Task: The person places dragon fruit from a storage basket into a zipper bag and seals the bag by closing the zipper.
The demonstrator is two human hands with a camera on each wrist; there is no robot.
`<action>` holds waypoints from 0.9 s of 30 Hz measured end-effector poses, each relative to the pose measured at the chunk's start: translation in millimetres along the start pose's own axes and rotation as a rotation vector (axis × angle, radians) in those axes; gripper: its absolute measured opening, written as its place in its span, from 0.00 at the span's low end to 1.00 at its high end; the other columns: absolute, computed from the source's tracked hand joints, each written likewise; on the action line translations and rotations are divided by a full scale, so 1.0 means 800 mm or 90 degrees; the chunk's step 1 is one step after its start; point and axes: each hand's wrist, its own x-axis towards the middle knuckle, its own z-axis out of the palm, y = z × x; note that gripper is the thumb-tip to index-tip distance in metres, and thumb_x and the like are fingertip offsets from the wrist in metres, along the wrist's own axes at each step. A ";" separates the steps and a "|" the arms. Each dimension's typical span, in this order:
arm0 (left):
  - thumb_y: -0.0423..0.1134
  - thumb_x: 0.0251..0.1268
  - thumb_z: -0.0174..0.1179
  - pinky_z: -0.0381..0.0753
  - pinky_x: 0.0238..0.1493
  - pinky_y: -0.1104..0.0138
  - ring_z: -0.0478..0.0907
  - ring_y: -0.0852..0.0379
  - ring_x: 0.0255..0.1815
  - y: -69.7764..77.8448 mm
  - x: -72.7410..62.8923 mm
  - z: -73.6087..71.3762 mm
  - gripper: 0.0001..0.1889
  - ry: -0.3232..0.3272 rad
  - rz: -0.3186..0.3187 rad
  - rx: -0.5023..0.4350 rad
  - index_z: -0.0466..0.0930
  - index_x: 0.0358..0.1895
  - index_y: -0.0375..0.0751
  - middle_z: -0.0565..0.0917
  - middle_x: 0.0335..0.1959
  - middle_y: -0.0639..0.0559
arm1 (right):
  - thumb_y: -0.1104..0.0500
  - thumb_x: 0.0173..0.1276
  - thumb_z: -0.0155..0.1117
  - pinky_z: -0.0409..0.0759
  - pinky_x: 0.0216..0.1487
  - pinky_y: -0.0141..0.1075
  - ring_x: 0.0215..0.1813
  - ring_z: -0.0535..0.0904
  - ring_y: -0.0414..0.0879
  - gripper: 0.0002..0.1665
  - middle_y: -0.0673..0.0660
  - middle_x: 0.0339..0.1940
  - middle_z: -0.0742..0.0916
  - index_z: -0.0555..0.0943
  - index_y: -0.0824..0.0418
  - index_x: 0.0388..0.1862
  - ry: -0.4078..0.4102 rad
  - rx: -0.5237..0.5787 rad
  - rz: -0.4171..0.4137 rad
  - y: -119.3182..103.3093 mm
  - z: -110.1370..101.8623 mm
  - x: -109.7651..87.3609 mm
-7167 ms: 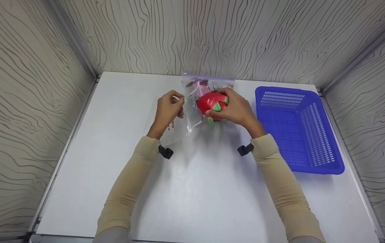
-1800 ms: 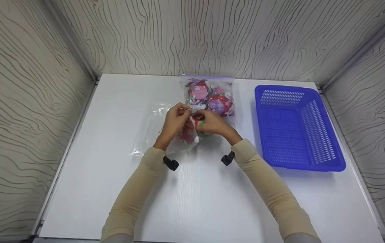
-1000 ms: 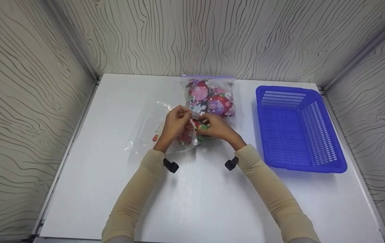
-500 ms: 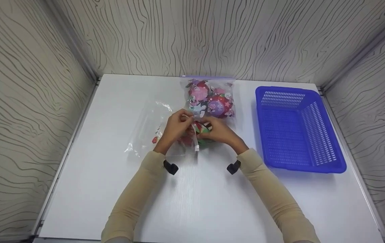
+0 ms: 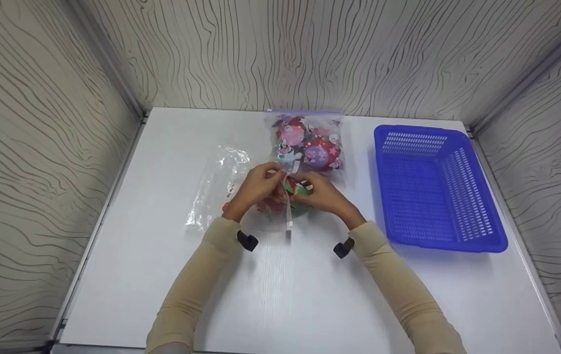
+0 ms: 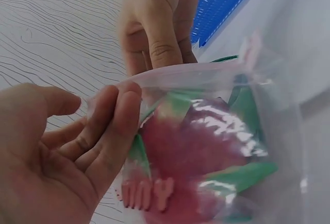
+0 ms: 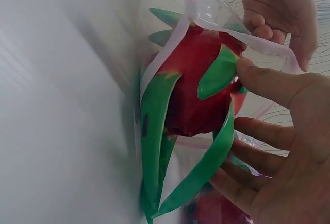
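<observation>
An imitation dragon fruit [image 7: 191,80], red with long green scales, lies mostly inside a clear zip bag [image 5: 209,194]. In the left wrist view, the fruit's red body shows through the plastic beside red print [image 6: 147,193]. My left hand [image 5: 253,189] holds the bag by its rim [image 6: 191,68], near the mouth's far side. At the mouth, my right hand [image 5: 327,196] grips the fruit's scaly end, thumb [image 7: 263,82] on one scale and fingers along the other side. In the right wrist view, long scales stick out of the opening.
Behind the hands, a second zip bag [image 5: 317,130] with a pattern of pink and purple figures holds red fruit. To the right stands a blue plastic basket [image 5: 479,196] with perforated walls. Wood-patterned panels [image 5: 290,54] enclose the white table [image 5: 261,295].
Seconds ago my right hand held the fruit up over the patterned bag; now the fruit is in the clear bag's mouth. Lately both hands have shifted slightly toward the front with bag and fruit.
</observation>
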 end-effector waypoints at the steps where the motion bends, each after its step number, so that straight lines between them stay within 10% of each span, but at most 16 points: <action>1: 0.44 0.83 0.56 0.84 0.23 0.68 0.83 0.60 0.19 0.001 0.000 -0.001 0.16 -0.002 0.002 0.006 0.83 0.57 0.35 0.85 0.20 0.52 | 0.52 0.69 0.78 0.80 0.71 0.57 0.70 0.79 0.62 0.35 0.63 0.67 0.83 0.79 0.63 0.71 0.005 0.004 0.001 0.001 0.000 -0.001; 10: 0.41 0.81 0.58 0.78 0.16 0.69 0.77 0.61 0.13 0.015 0.007 -0.005 0.13 0.015 0.017 0.006 0.85 0.52 0.33 0.81 0.16 0.53 | 0.55 0.72 0.75 0.80 0.69 0.59 0.66 0.80 0.63 0.25 0.66 0.62 0.85 0.83 0.67 0.62 0.089 -0.001 -0.020 0.000 0.002 -0.012; 18: 0.37 0.79 0.59 0.74 0.25 0.72 0.76 0.62 0.24 0.033 0.021 -0.008 0.12 0.055 0.079 0.135 0.88 0.50 0.33 0.84 0.28 0.50 | 0.59 0.73 0.74 0.84 0.53 0.47 0.48 0.84 0.52 0.11 0.59 0.48 0.90 0.87 0.63 0.49 0.166 0.000 -0.026 -0.007 0.014 -0.032; 27: 0.32 0.76 0.58 0.74 0.36 0.70 0.75 0.58 0.34 0.042 0.048 -0.002 0.12 0.026 0.134 0.227 0.88 0.49 0.29 0.87 0.37 0.43 | 0.55 0.77 0.70 0.81 0.34 0.31 0.31 0.82 0.41 0.08 0.55 0.34 0.90 0.86 0.60 0.42 0.147 0.073 0.018 -0.008 0.049 -0.063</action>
